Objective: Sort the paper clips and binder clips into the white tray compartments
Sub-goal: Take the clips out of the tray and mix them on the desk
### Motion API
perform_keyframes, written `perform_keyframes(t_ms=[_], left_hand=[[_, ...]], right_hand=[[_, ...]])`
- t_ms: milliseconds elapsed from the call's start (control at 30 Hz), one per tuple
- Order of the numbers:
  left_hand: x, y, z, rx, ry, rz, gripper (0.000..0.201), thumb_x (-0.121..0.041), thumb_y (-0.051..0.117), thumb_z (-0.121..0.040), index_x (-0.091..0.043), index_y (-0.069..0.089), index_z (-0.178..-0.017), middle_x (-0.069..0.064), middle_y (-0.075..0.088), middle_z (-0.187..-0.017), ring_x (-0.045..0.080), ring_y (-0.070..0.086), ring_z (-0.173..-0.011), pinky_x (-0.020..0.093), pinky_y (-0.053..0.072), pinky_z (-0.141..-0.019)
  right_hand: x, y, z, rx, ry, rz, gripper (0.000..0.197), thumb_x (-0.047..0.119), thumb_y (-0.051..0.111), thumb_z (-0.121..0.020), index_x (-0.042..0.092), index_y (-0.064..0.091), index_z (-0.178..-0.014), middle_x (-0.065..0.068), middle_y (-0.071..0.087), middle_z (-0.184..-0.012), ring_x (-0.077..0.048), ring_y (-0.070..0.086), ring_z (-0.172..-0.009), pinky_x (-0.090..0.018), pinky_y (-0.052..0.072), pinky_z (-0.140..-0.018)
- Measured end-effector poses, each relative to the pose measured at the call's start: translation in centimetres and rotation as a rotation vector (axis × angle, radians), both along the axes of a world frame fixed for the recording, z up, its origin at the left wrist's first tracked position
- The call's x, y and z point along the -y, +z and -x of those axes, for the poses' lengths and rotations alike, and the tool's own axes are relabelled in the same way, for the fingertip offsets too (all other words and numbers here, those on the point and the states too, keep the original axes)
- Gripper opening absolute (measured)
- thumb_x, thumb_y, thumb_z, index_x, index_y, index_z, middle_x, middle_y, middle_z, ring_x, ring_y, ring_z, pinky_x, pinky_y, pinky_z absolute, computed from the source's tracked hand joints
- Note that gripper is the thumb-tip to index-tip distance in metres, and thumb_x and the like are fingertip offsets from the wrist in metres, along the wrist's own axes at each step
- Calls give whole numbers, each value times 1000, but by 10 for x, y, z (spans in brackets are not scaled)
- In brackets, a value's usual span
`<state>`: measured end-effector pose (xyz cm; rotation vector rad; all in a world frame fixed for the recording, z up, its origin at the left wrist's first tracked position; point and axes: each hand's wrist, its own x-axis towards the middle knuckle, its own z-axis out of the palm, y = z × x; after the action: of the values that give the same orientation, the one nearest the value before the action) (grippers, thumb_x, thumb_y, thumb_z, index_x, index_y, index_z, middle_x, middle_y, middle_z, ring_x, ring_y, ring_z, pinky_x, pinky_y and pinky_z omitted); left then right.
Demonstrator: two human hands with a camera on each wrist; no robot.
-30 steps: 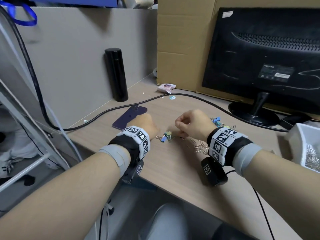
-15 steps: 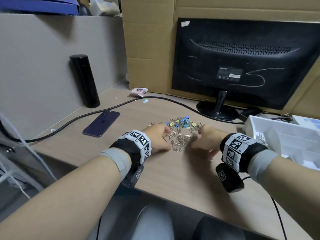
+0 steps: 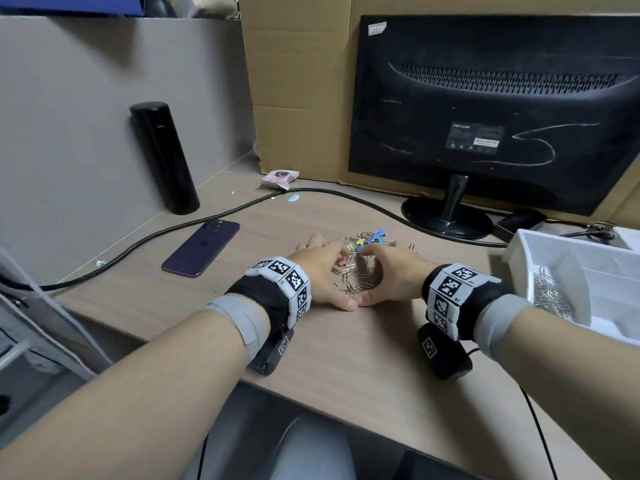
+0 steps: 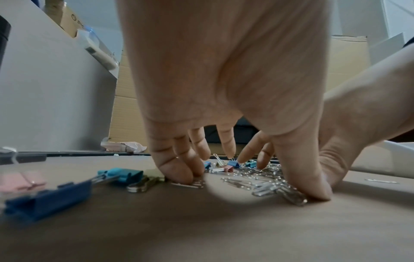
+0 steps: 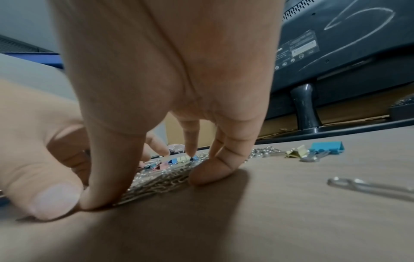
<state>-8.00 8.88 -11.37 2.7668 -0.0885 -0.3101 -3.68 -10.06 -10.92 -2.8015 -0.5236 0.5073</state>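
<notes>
A pile of silver paper clips (image 3: pixel 356 282) lies on the wooden desk (image 3: pixel 346 358), with several coloured binder clips (image 3: pixel 369 239) at its far edge. My left hand (image 3: pixel 320 271) and right hand (image 3: pixel 393 273) cup the pile from both sides, fingertips down on the desk and thumb tips touching at the near side. In the left wrist view my left hand (image 4: pixel 224 97) stands over the paper clips (image 4: pixel 264 184), and blue and teal binder clips (image 4: pixel 123 174) lie outside it. The right wrist view has my right hand (image 5: pixel 168 70) fencing in the paper clips (image 5: pixel 161 182). Neither hand grips anything.
The white tray (image 3: pixel 554 251) stands at the right, with paper clips (image 3: pixel 550 296) in its near compartment. A purple phone (image 3: pixel 201 249), a black flask (image 3: pixel 164 157) and a black cable (image 3: pixel 242 206) are on the left. A monitor (image 3: pixel 485 109) stands behind. A stray paper clip (image 5: pixel 369 187) lies right of my hand.
My hands have drawn in from either side and now cup the pile with thumbs touching. The clips are bunched closer together. The head view has swung right, showing more of the tray.
</notes>
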Motion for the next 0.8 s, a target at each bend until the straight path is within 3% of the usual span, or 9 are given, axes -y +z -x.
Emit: perform_keyframes(t_ms=[167, 267, 400, 500, 667, 733, 800], left_hand=[[-7, 2, 0, -28, 45, -89, 108, -70, 84, -61, -39, 34, -152, -2, 32, -139, 27, 32, -138, 48, 41, -113], [-4, 4, 2, -12, 33, -95, 100, -65, 86, -61, -38, 39, -145, -2, 31, -137, 25, 31, -137, 48, 41, -112], [2, 5, 5, -22, 23, -42, 78, -52, 91, -66, -31, 48, -127, -3, 36, -129, 21, 43, -124, 41, 44, -105], [3, 2, 4, -54, -12, -48, 71, -53, 90, -68, -34, 53, -126, -4, 43, -126, 23, 45, -130, 42, 44, -108], [8, 4, 4, -55, -72, -33, 66, -45, 88, -75, -32, 55, -131, -4, 47, -134, 20, 50, -129, 36, 44, -109], [11, 5, 4, -60, -91, -11, 65, -45, 90, -74, -30, 56, -128, -6, 47, -128, 17, 53, -124, 32, 45, -106], [16, 5, 4, -71, -94, 19, 64, -44, 92, -70, -29, 60, -122, -6, 51, -127, 16, 57, -119, 35, 48, -106]], right_hand=[[-1, 2, -4, 15, 113, -51, 91, 65, 88, -59, 45, 53, -140, 1, 48, -129, -20, 52, -121, -38, 46, -109], [-3, 4, -2, 27, 167, -98, 71, 51, 91, -68, 36, 62, -132, 7, 55, -121, -15, 54, -117, -32, 46, -104], [-3, 2, 0, 48, 188, -145, 37, 39, 90, -73, 32, 74, -105, 13, 67, -102, -9, 61, -94, -23, 47, -82], [0, 2, 2, 41, 206, -119, 21, 35, 85, -78, 34, 74, -95, 12, 70, -95, -1, 60, -79, -14, 43, -69], [0, 4, 4, 74, 226, -60, 10, 34, 81, -81, 38, 72, -83, 16, 67, -78, 0, 59, -71, -12, 37, -59], [-1, 3, 6, 69, 211, -53, 13, 33, 80, -82, 38, 69, -77, 15, 66, -75, -6, 64, -70, -15, 40, -58], [2, 3, 7, 63, 192, -65, 17, 31, 80, -82, 38, 67, -74, 14, 66, -74, -12, 70, -71, -17, 43, -59]])
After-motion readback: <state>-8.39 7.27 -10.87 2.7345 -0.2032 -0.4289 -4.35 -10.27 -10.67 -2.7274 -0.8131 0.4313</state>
